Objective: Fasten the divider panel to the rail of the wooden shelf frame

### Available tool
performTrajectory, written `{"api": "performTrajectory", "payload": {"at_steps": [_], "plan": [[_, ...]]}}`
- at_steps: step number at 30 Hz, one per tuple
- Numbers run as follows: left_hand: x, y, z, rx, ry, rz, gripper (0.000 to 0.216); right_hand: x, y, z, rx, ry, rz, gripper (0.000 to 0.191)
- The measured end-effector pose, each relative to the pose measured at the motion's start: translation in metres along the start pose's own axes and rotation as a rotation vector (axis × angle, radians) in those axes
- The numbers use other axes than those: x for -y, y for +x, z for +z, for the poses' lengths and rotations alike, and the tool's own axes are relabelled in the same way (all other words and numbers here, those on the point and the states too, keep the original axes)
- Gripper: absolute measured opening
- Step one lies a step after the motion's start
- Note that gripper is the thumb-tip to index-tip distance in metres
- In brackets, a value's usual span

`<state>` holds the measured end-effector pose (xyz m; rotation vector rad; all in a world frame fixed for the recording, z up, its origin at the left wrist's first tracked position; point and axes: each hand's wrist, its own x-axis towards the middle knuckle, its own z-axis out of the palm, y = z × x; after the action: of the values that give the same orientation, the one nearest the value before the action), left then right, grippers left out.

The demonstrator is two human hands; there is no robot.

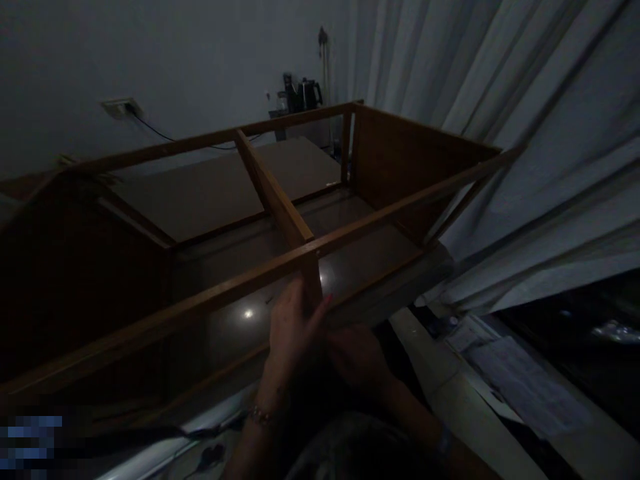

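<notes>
A wooden cabinet frame (240,283) stretches across the view, with a middle crosspiece (277,197) and a short front upright (313,277) below it. My left hand (290,323) is closed around that upright, its thumb along the right side and its other fingers behind. A beaded bracelet (260,417) circles the left wrist. Lower and to the right, my right hand (357,357) is in deep shadow near the foot of the upright. Its fingers are curled together, and whatever they may hold is hidden.
Solid wooden panels (410,153) close the frame's ends. White curtains (500,100) hang at the right. Against the wall are a socket (121,108) with a plugged cord and a dark kettle (309,93). Papers (530,387) lie at the lower right.
</notes>
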<state>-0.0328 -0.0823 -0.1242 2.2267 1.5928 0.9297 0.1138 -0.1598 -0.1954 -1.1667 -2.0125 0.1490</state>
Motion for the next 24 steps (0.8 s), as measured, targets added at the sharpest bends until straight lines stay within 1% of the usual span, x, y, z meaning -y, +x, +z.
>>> {"api": "performTrajectory", "payload": {"at_steps": [3, 6, 9, 11, 16, 21, 24], "plan": [[0.002, -0.001, 0.002, -0.002, -0.003, -0.022, 0.032, -0.001, -0.001, 0.004, -0.077, 0.026, -0.018, 0.024], [0.004, -0.003, 0.003, -0.005, -0.011, -0.04, 0.033, -0.001, 0.001, 0.004, -0.118, 0.045, -0.033, 0.017], [0.004, -0.004, 0.002, -0.013, -0.007, -0.042, 0.032, -0.004, 0.004, 0.001, -0.128, 0.006, -0.089, 0.017], [0.003, -0.004, 0.001, -0.012, -0.006, -0.036, 0.032, -0.008, 0.003, -0.001, -0.131, -0.041, -0.134, 0.02], [0.001, -0.002, 0.0, 0.012, -0.011, -0.036, 0.031, -0.016, -0.001, -0.005, -0.044, -0.103, -0.183, 0.032], [0.001, -0.002, 0.0, 0.012, -0.018, -0.044, 0.034, -0.012, 0.001, -0.007, -0.049, -0.058, -0.134, 0.033], [0.0, -0.002, 0.0, 0.011, -0.024, -0.042, 0.034, -0.01, 0.002, -0.007, -0.008, -0.042, -0.106, 0.033]]}}
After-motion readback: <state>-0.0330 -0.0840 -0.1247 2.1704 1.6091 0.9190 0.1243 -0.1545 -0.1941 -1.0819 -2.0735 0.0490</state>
